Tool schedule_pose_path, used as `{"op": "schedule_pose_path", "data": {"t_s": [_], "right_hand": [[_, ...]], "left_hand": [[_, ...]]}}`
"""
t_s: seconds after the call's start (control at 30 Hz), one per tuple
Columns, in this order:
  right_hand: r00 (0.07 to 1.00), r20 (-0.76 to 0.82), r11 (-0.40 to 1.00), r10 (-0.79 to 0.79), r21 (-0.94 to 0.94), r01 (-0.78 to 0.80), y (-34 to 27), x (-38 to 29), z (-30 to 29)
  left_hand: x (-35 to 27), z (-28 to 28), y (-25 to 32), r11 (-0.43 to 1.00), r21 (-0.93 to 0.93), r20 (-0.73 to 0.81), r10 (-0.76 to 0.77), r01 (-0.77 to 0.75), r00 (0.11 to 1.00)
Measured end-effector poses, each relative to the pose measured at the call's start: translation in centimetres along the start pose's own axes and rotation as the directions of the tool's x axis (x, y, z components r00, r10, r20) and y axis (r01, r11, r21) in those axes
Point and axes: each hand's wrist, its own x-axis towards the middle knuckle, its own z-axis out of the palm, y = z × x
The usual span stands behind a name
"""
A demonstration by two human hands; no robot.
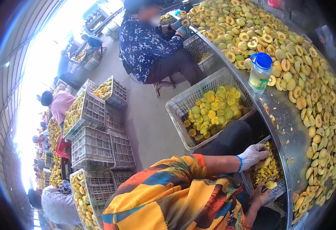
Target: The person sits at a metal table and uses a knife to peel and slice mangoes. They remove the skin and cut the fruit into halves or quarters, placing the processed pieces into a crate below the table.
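Observation:
My left hand (254, 156), in a white knit glove with a blue cuff, holds a halved stone fruit (263, 162) between its fingers. Below it in the picture, my bare right hand (260, 195) grips a small tool with a dark handle (264, 189); a yellow fruit piece (271, 185) is at its tip, and the tip's shape is hidden. Both hands are over a plastic crate (247, 182) with fruit scraps and pits at the metal table's edge. Many halved fruits (297, 80), several with brown pits showing, are heaped on the metal table (288, 123).
A water bottle with a blue lid (260, 73) stands on the table. A grey crate (182, 123) of yellow-green fruit halves is beside my knee. A co-worker in a floral shirt (147, 46) sits further along the table. Stacked crates (91, 146) stand across the aisle, with more people beyond.

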Motion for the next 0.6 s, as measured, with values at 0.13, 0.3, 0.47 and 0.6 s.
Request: {"op": "schedule_pose_path", "data": {"t_s": [0.13,0.3,0.47,0.6], "right_hand": [[0.943,-0.169,0.938,-0.285,0.151,0.311,-1.3,-1.2,0.3],[0.839,-0.394,0.882,-0.374,0.129,0.454,-4.3,-3.1,0.9],[0.89,-0.174,0.754,-0.422,0.477,0.451,-5.2,-3.0,-1.6],[0.701,-0.113,0.698,-0.704,0.071,0.713,-7.2,-0.5,-5.4]], "left_hand": [[-1.0,1.3,-0.3,0.999,0.019,0.032,-0.031,0.03,0.999],[-1.9,3.0,-0.8,0.978,0.202,0.116,-0.078,0.054,0.99],[0.2,-1.3,-1.6,0.066,0.516,0.765,0.414,-0.854,0.494],[0.2,2.1,1.4,0.92,0.245,0.406,-0.384,0.306,0.829]]}}
